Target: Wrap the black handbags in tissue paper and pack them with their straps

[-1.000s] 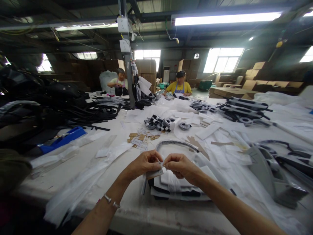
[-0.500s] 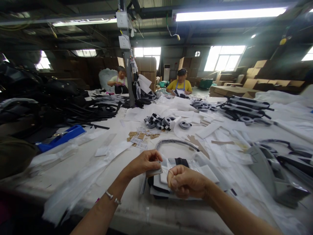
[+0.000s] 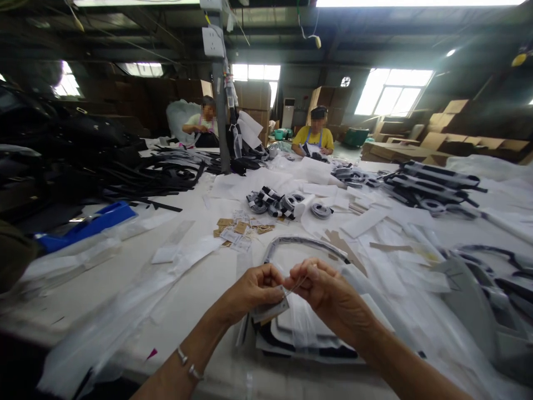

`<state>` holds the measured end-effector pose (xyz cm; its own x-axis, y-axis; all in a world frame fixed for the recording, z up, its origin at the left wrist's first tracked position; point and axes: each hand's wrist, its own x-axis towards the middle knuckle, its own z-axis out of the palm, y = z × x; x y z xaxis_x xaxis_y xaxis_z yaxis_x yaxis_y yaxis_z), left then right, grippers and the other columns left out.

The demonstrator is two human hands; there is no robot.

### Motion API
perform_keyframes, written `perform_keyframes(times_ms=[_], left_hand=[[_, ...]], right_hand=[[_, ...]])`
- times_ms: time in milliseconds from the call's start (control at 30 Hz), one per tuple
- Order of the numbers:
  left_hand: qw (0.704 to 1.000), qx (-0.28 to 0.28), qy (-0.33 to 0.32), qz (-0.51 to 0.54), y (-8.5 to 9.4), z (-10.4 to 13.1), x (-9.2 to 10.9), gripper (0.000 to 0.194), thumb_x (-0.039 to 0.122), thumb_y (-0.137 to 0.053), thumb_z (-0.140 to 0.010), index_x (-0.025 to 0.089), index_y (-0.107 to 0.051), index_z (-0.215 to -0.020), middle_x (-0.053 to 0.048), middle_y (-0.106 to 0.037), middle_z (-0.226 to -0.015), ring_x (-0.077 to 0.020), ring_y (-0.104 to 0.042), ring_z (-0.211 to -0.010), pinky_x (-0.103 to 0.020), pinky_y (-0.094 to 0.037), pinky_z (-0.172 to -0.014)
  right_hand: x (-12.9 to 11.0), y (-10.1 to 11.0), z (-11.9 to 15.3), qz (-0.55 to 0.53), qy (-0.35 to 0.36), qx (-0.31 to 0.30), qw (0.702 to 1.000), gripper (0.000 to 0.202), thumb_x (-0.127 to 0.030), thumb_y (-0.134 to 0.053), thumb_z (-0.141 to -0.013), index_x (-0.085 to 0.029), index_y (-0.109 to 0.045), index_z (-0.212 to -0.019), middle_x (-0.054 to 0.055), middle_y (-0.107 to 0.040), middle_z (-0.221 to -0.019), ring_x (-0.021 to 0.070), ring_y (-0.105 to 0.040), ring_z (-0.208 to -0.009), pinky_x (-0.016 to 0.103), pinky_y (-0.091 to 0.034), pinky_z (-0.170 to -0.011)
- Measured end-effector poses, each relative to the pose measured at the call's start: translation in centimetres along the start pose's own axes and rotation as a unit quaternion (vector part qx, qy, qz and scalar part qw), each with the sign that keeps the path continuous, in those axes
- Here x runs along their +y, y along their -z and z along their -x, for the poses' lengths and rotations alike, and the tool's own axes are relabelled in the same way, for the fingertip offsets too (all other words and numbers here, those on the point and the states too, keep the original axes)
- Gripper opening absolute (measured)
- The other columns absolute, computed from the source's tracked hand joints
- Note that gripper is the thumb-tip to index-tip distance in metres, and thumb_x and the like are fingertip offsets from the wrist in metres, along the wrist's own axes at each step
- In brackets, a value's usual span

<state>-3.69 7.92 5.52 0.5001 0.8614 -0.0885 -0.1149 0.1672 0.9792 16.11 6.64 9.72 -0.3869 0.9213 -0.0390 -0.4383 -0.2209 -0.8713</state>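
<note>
Between thumb and fingers, my left hand (image 3: 259,288) pinches a small hang tag (image 3: 271,310), grey on its visible face with a brown edge. My right hand (image 3: 328,289) is closed on the tag's thin string (image 3: 296,284), close by the left fingertips. Below both hands lies a bag (image 3: 308,350) with dark edges, wrapped in white sheets and clear plastic. Its handle (image 3: 306,240), covered in wrapping, arches on the table behind the hands. More brown and white tags (image 3: 239,230) with strings lie in a loose pile beyond the left hand.
Rolled grey straps (image 3: 275,203) sit behind the tags. A blue tape dispenser (image 3: 89,225) stands at left, a grey one (image 3: 478,311) at right. White sheets and plastic cover much of the table (image 3: 195,294). Two co-workers (image 3: 313,136) sit at the far side, beside a post (image 3: 219,111).
My right hand has risen and come close to the left, fingers now together on the string. The left hand has lowered slightly with the tag. The view has tilted down a little.
</note>
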Motion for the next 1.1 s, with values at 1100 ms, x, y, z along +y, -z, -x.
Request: perform_keyframes(times_ms=[1100], left_hand=[[0.797, 0.133, -0.017, -0.589, 6.9, -7.9, -4.1, 0.022, 0.013, -0.043, -0.092, 0.017, -0.064, -0.086, -0.011, -0.067, -0.089, -0.0247, -0.062, -0.087, -0.036, -0.043, -0.082]], right_hand=[[6.0, 9.0, -18.5, 0.197, -0.474, -0.209, 0.833, 0.016, -0.025, -0.065, -0.070, -0.011, -0.063, -0.063, 0.001, -0.061, -0.050, 0.0083, -0.049, -0.036, 0.015, -0.033, -0.031]])
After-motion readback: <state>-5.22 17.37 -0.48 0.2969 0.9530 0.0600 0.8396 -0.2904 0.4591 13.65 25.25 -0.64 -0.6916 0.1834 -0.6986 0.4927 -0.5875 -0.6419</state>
